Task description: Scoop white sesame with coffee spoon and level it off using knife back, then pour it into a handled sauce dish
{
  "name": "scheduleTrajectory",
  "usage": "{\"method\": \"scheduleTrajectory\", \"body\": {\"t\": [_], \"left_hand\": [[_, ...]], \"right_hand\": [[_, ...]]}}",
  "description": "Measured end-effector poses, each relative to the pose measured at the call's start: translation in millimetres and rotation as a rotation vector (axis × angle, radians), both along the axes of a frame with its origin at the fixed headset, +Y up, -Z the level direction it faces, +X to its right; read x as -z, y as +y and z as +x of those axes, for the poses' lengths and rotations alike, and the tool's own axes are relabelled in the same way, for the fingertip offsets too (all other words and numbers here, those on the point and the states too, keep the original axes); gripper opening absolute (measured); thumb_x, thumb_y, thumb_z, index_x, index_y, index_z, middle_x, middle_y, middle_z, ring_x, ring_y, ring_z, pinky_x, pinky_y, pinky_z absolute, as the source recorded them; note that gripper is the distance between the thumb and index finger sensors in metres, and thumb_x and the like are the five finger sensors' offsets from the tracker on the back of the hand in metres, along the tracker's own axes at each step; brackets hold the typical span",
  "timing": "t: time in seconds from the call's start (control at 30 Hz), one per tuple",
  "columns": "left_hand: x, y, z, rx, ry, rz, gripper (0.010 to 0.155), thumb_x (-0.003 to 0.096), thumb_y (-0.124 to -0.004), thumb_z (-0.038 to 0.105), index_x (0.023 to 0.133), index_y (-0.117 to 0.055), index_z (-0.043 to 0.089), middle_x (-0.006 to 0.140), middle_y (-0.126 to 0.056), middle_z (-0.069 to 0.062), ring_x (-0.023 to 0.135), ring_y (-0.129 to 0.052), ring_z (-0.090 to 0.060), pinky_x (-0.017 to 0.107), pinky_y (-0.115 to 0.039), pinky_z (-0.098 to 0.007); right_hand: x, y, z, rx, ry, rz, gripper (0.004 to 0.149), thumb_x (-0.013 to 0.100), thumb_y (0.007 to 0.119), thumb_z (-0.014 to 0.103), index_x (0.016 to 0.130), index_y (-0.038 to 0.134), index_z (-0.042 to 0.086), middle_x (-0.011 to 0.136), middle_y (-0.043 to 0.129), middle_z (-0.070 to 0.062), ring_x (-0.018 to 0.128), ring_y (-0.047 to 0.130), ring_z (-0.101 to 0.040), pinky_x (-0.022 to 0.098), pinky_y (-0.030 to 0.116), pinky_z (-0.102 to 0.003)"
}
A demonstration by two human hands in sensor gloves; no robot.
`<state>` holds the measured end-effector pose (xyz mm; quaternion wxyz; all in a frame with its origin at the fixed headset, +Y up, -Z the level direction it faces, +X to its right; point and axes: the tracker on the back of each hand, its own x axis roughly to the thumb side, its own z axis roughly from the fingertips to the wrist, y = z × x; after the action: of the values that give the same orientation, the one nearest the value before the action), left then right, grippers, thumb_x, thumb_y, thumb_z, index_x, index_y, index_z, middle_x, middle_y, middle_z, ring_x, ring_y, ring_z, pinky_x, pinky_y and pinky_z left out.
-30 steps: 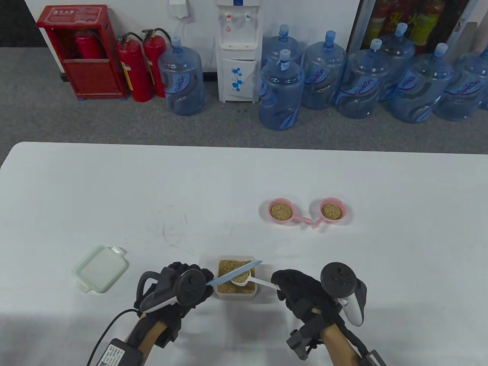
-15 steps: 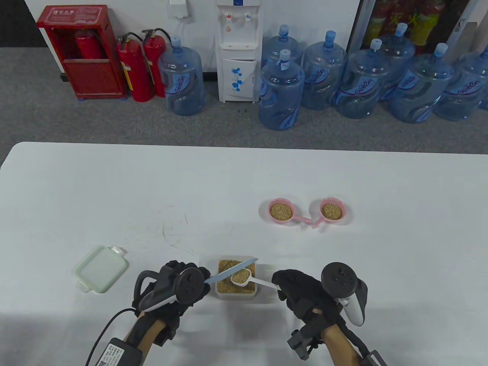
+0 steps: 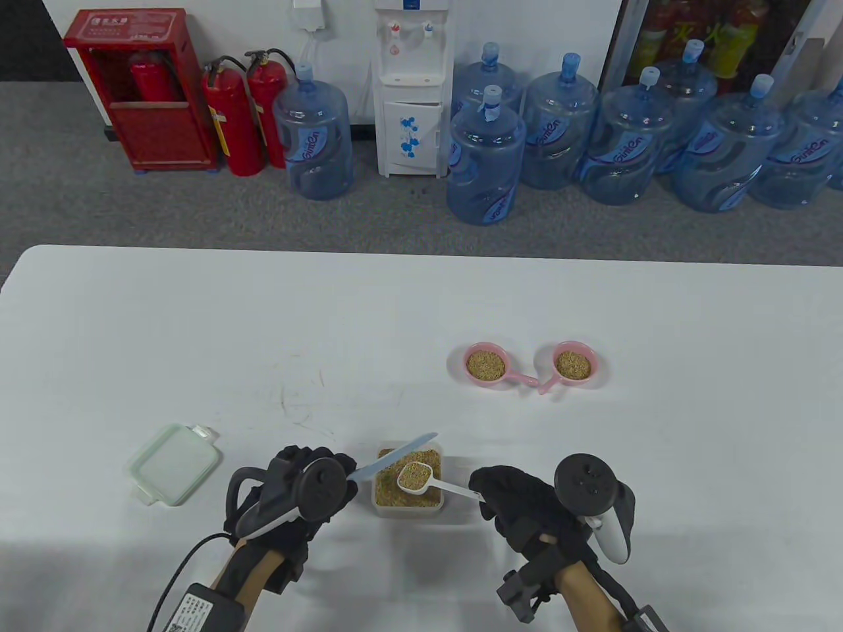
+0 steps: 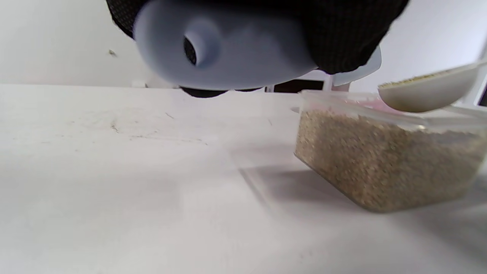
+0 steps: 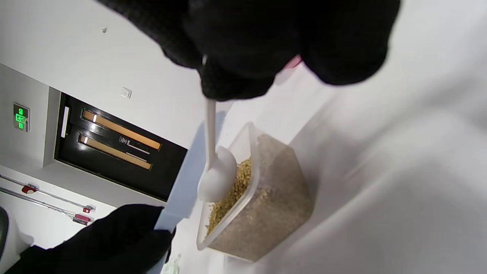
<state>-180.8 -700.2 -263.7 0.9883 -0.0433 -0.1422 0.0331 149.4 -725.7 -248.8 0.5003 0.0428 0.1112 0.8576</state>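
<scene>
1. Over a white table (image 3: 197, 316), backed by water jugs (image 3: 315, 135).
2. Right hand (image 3: 520, 500) pinched on the coffee spoon (image 3: 421, 479), bowl level-full above the sesame container (image 3: 408, 487).
3. Left hand (image 3: 309, 484) wrapped round the knife (image 3: 395, 455), blade clear of the bowl.
4. Handled sauce dishes (image 3: 486, 364) up-right of the spoon, nearer the right hand; spoon handle angled back toward it.

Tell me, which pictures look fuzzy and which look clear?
Table view: clear all over, with soft shadows under both hands. Left wrist view: the knife handle right at the lens is a fuzzy blob, the sesame box a little soft. Right wrist view: the glove fingers and the table are blurry; the spoon is sharper.
</scene>
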Motion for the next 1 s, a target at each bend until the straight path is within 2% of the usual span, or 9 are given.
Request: {"method": "scheduleTrajectory", "body": {"t": [0.23, 0.47, 0.63, 0.73, 1.0], "left_hand": [[10.4, 1.2, -30.4, -0.059, 0.197, 0.036, 0.041, 0.0542, -0.081, 0.044, 0.094, -0.081, 0.034, 0.087, -0.090, 0.006, 0.082, -0.096, -0.022, 0.079, -0.061, -0.055], [28.1, -18.4, -70.0, -0.128, 0.391, -0.071, 0.041, 0.0530, -0.084, 0.044, 0.091, -0.084, 0.030, 0.082, -0.094, 0.002, 0.076, -0.099, -0.022, 0.078, -0.062, -0.055], [38.2, -40.2, -81.3, -0.087, 0.461, -0.148, 0.043, 0.0527, -0.085, 0.044, 0.091, -0.085, 0.025, 0.078, -0.095, 0.001, 0.069, -0.102, -0.022, 0.077, -0.064, -0.054], [42.0, -47.7, -82.4, -0.056, 0.479, -0.155, 0.043, 0.0521, -0.085, 0.044, 0.091, -0.085, 0.025, 0.078, -0.096, 0.001, 0.068, -0.103, -0.021, 0.077, -0.065, -0.054], [45.1, -49.3, -80.2, -0.018, 0.488, -0.149, 0.044, 0.0495, -0.088, 0.045, 0.087, -0.088, 0.024, 0.075, -0.098, 0.002, 0.065, -0.104, -0.020, 0.077, -0.065, -0.054]], "right_hand": [[-0.5, 0.7, 0.9, 0.002, -0.007, 0.005, 0.043, 0.059, 0.070, 0.025, 0.095, 0.081, 0.004, 0.066, 0.094, -0.018, 0.031, 0.092, -0.008, 0.040, 0.087, -0.041], [-1.1, 0.9, 0.7, 0.001, -0.011, 0.004, 0.043, 0.059, 0.070, 0.025, 0.095, 0.081, 0.004, 0.066, 0.094, -0.018, 0.031, 0.092, -0.008, 0.040, 0.087, -0.041], [-1.2, 0.7, 0.3, -0.004, -0.009, 0.000, 0.043, 0.059, 0.070, 0.025, 0.095, 0.081, 0.004, 0.066, 0.094, -0.018, 0.031, 0.092, -0.008, 0.040, 0.087, -0.041], [-1.1, 0.8, 0.1, -0.006, -0.008, -0.001, 0.043, 0.059, 0.070, 0.025, 0.095, 0.081, 0.004, 0.066, 0.094, -0.018, 0.031, 0.092, -0.008, 0.040, 0.087, -0.042], [-0.8, 0.9, -0.1, -0.006, -0.006, -0.002, 0.043, 0.059, 0.070, 0.025, 0.095, 0.081, 0.004, 0.066, 0.094, -0.018, 0.031, 0.092, -0.008, 0.040, 0.087, -0.041]]}}
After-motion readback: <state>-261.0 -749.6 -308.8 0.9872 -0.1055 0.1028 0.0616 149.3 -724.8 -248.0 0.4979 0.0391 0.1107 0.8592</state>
